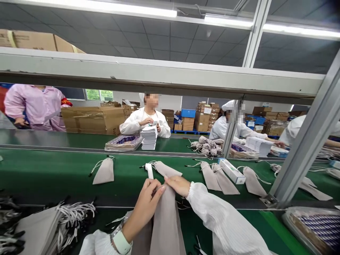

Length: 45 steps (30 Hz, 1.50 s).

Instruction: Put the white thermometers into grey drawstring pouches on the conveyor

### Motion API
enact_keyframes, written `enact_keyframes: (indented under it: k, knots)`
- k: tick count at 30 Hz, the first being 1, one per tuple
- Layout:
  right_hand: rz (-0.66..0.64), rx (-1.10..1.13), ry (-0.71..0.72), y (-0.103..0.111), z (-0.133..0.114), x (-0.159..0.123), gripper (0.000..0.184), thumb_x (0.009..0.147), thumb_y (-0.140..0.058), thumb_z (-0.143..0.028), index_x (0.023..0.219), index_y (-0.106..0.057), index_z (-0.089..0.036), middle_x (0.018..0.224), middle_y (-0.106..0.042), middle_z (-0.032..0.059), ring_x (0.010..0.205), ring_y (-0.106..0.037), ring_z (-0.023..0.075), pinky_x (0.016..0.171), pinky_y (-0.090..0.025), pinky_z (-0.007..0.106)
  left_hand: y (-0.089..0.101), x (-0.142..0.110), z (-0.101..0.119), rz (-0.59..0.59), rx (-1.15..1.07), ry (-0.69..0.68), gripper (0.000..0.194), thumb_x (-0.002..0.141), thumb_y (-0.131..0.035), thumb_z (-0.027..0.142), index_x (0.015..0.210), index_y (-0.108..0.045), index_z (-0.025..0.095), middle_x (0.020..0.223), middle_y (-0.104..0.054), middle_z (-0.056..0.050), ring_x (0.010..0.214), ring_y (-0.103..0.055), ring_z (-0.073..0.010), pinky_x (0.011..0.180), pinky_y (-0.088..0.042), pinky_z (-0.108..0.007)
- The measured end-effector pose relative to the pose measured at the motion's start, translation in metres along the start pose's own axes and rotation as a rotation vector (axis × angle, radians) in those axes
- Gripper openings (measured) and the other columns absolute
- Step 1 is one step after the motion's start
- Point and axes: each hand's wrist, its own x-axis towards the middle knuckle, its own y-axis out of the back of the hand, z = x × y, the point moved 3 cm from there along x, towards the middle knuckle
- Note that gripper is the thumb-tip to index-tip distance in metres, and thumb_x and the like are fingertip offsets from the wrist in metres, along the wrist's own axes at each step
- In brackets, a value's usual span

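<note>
My left hand (148, 200) pinches the upper end of a long grey fabric pouch (167, 223), its thumb and fingers pressed together. From the other side, my right hand (178, 185) grips the same end, thumb on top. Just beyond my left fingers a slim white stick-shaped object (149, 170) shows; whether the hand touches it I cannot tell. Behind my hands a grey drawstring pouch (167, 169) lies on the green conveyor belt (61, 170). More grey cloth hangs below my left wrist, partly hidden by the forearm.
Stacked pouches with white cords (42, 226) sit at lower left. A single pouch (105, 171), a white-and-blue box (231, 171) and several other pouches lie on the belt. A metal post (305, 131) rises at right, near a wrapped tray (316, 226). Co-workers sit across the line.
</note>
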Motion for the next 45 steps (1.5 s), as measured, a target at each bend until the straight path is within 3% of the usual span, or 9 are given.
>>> enact_keyframes:
  k: [7,10,16,19,23,26,32,39,45]
  knots:
    - [0.796,-0.324,0.037,0.076,0.021,-0.007,0.04,0.072,-0.042,-0.049,0.047,-0.044,-0.018,0.042,-0.043,-0.0019,0.044,-0.04,0.0087,0.051,-0.032,0.021,0.027,-0.006,0.03,-0.421,-0.023,0.181,0.044,0.081,-0.026,0.05,0.055,-0.037,0.017,0.048,-0.031,0.005,0.045,-0.031,-0.0092,0.045,-0.025,-0.022]
    - [0.535,-0.049,-0.083,0.078,0.029,-0.005,0.04,0.073,-0.039,-0.052,0.059,-0.052,-0.016,0.043,-0.047,-0.0022,0.038,-0.035,0.0067,0.045,-0.031,0.02,0.036,-0.008,0.046,-0.406,-0.255,0.208,0.04,0.08,-0.028,0.05,0.058,-0.036,0.018,0.047,-0.021,0.007,0.039,-0.019,-0.0062,0.038,-0.017,-0.02]
    - [-0.461,0.448,0.161,-0.022,-0.01,-0.01,0.054,0.049,-0.07,-0.028,0.1,-0.052,-0.019,0.084,-0.06,0.0003,0.061,-0.052,0.0091,0.058,-0.042,0.023,0.036,-0.006,0.054,-0.24,-0.328,-0.015,0.029,0.084,-0.029,0.039,0.072,-0.044,0.017,0.059,-0.036,0.004,0.054,-0.036,-0.0084,0.051,-0.032,-0.019]
    - [-0.241,0.436,0.142,-0.02,-0.009,-0.002,0.038,0.051,-0.068,-0.022,0.087,-0.057,-0.016,0.083,-0.059,0.0004,0.077,-0.055,0.0152,0.071,-0.043,0.029,0.029,-0.006,0.05,-0.208,-0.171,-0.069,0.029,0.085,-0.029,0.037,0.076,-0.049,0.018,0.07,-0.045,0.001,0.066,-0.044,-0.0112,0.06,-0.036,-0.021]
    - [0.505,0.128,-0.247,0.06,0.025,-0.002,0.041,0.065,-0.051,-0.029,0.103,-0.048,-0.016,0.093,-0.058,0.0049,0.084,-0.055,0.0189,0.073,-0.043,0.031,0.003,-0.013,0.032,-0.327,0.037,-0.133,0.028,0.085,-0.03,0.034,0.098,-0.052,0.021,0.096,-0.05,-0.003,0.087,-0.047,-0.0163,0.077,-0.038,-0.028]
    - [0.731,-0.254,-0.516,0.106,0.049,-0.019,0.055,0.066,-0.049,-0.033,0.116,-0.035,-0.014,0.102,-0.054,0.0126,0.093,-0.052,0.025,0.077,-0.039,0.037,-0.024,-0.031,0.017,-0.553,0.249,-0.178,0.027,0.081,-0.038,0.026,0.102,-0.054,0.022,0.104,-0.05,-0.005,0.095,-0.047,-0.0212,0.083,-0.036,-0.034]
    - [0.68,-0.508,-0.677,0.1,0.078,-0.036,0.064,0.066,-0.053,-0.028,0.124,-0.03,-0.013,0.104,-0.049,0.0219,0.099,-0.046,0.0336,0.077,-0.032,0.048,-0.043,-0.056,0.023,-0.69,0.401,-0.204,0.019,0.077,-0.045,0.026,0.091,-0.058,0.022,0.093,-0.054,-0.006,0.091,-0.048,-0.0239,0.073,-0.041,-0.034]
    - [0.263,-0.678,-0.16,0.013,0.066,0.018,0.052,0.073,-0.05,-0.034,0.122,-0.036,-0.032,0.107,-0.048,0.0082,0.101,-0.043,0.025,0.086,-0.031,0.04,-0.056,-0.034,-0.022,-0.337,0.557,-0.25,0.029,0.085,-0.032,0.023,0.109,-0.046,0.016,0.107,-0.047,-0.009,0.104,-0.039,-0.0242,0.089,-0.031,-0.037]
    - [0.307,-0.503,-0.24,0.003,0.096,0.036,0.024,0.068,-0.054,-0.021,0.09,-0.063,-0.021,0.097,-0.054,0.01,0.1,-0.043,0.0301,0.084,-0.033,0.046,-0.062,-0.039,-0.047,-0.311,0.592,-0.196,0.025,0.081,-0.032,0.018,0.096,-0.053,0.021,0.098,-0.05,-0.008,0.097,-0.042,-0.0231,0.081,-0.035,-0.035]
